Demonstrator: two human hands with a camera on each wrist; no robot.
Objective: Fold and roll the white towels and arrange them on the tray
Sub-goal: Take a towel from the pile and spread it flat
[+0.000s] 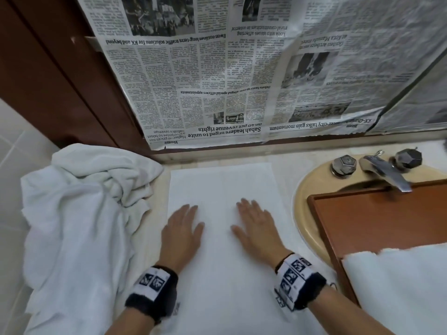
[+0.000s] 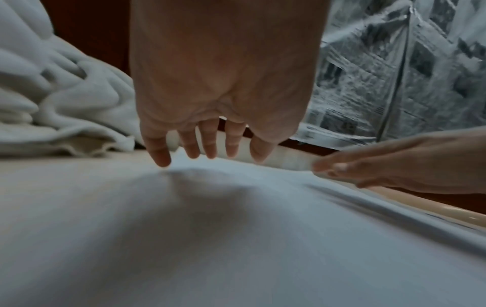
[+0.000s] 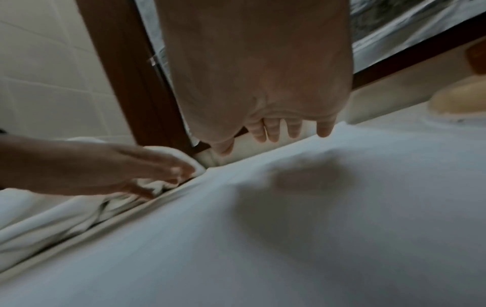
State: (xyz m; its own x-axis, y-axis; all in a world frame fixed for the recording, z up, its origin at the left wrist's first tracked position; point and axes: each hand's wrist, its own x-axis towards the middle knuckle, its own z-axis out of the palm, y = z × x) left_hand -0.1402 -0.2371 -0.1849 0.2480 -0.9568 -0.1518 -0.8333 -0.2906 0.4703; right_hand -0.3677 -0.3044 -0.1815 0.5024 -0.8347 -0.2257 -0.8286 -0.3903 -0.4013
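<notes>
A white towel (image 1: 217, 187) lies spread flat on the counter in front of me, running from the wall toward my body. My left hand (image 1: 183, 228) rests palm down on its left part with fingers straight. My right hand (image 1: 254, 223) lies flat beside it on the towel's middle, fingers straight too. In the left wrist view my left hand (image 2: 207, 145) hovers just over the towel (image 2: 236, 238), the little fingertip touching it. In the right wrist view my right hand (image 3: 276, 133) is spread low over the towel (image 3: 289, 238). A brown wooden tray (image 1: 377, 221) sits across the sink, with a white towel (image 1: 399, 286) on its near end.
A crumpled heap of white towels (image 1: 79, 213) lies at the left and hangs over the counter edge. A beige sink (image 1: 307, 189) with a chrome tap (image 1: 387, 172) and two knobs sits at the right. Newspaper (image 1: 242, 68) covers the wall behind.
</notes>
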